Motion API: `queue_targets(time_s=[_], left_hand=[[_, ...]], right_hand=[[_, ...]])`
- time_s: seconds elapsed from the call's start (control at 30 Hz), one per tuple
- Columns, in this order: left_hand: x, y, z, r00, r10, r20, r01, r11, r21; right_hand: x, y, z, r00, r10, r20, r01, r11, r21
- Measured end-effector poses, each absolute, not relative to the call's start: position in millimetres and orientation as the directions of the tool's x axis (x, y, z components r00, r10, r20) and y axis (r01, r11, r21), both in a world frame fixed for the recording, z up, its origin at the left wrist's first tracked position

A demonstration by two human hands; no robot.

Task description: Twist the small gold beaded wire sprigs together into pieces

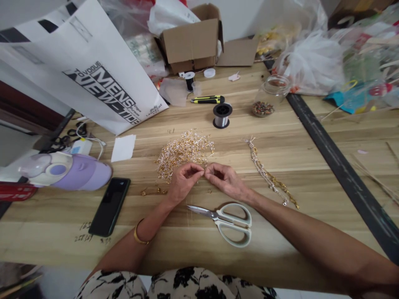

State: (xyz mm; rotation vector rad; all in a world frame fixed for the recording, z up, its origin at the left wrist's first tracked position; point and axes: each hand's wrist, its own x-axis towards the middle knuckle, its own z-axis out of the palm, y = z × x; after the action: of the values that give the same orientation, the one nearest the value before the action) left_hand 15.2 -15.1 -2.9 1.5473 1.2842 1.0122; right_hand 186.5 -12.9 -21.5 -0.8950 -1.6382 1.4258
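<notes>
My left hand (pixel 183 180) and my right hand (pixel 225 179) meet fingertip to fingertip over the table, both closed in a pinch. Whatever lies between the fingers is too small to make out. Just beyond the left hand spreads a pile of small gold and pinkish beads or findings (pixel 183 149). Scissors with pale handles (pixel 232 223) rest below the hands, blades pointing left. Right of my right hand lie gold and silver chains (pixel 264 172). A few loose gold pieces (pixel 160 190) sit beside the left wrist.
Behind the pile stand a wire spool (pixel 222 116), a yellow-black cutter knife (pixel 207 99) and a clear jar (pixel 269 95) with small beads. On the left are a phone (pixel 109 206), a purple bottle (pixel 81 171) and a large white bag (pixel 93 70). A cardboard box (pixel 191 43) stands at the back.
</notes>
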Motion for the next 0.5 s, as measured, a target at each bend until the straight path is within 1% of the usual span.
queue_targets(time_s=[0.5], left_hand=[[15.2, -15.5, -3.4, 0.147, 0.986, 0.081, 0.287, -0.121, 0.95]], right_hand=[[186.4, -13.0, -19.9, -0.45, 0.889, 0.091, 0.019, 0.111, -0.994]])
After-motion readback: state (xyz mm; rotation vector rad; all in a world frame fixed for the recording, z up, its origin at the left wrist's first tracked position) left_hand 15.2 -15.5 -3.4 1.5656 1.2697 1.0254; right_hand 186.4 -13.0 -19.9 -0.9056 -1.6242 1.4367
